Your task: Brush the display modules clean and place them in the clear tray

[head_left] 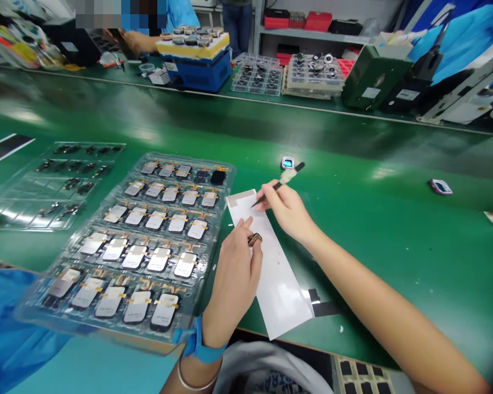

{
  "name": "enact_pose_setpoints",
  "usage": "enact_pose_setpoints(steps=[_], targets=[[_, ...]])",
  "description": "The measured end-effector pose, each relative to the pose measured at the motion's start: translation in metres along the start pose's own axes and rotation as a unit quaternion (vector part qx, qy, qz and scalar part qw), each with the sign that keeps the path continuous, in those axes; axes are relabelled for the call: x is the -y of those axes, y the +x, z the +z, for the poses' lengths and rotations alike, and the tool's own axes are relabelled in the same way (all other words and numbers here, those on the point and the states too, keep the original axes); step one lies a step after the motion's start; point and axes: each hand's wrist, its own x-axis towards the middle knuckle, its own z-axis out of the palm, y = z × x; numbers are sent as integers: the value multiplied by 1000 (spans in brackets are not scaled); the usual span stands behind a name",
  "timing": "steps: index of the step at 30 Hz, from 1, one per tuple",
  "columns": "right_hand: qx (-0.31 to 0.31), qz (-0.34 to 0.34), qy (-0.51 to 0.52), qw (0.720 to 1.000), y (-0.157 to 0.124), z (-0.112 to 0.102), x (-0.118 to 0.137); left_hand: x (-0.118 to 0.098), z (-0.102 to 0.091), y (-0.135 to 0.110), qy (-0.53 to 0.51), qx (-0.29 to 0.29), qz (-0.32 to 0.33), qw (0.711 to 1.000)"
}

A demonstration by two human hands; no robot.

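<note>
My right hand (285, 210) is closed round a pair of dark tweezers (291, 174) wrapped in pale tape near the top. Their tip meets the upper part of a white paper strip (277, 279) on the bench. My left hand (240, 257) pinches a small dark part with a gold edge (254, 239) between thumb and fingers, just over the strip. Left of this hand lies a clear plastic tray (207, 249) of small silver-backed screens with orange flex cables, one of them a silver-backed screen (156, 259).
Two watch-like devices, a lit one (287, 162) and a dark one (440, 186), lie on the green bench (373, 246). Another clear tray (12, 202) with small parts is at left. Across the raised ledge are a blue box (205, 68), stacked trays (312, 76) and co-workers in blue sleeves.
</note>
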Motion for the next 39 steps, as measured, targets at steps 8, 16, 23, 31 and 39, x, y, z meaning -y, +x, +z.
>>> enact_pose_setpoints(steps=[8,16,23,31,39], targets=[[-12,7,14,1000,36,30,-41,10,6,6,108,34,-9,993],[-6,18,68,998,35,27,-40,7,4,8,130,41,-13,991],[-20,19,117,993,8,6,-17,9,7,9,111,28,-15,993],[-103,14,141,985,-28,-15,-6,7,8,10,18,13,10,1000],[-203,-6,176,963,-96,-19,36,-26,-5,5,-367,-36,-81,926]])
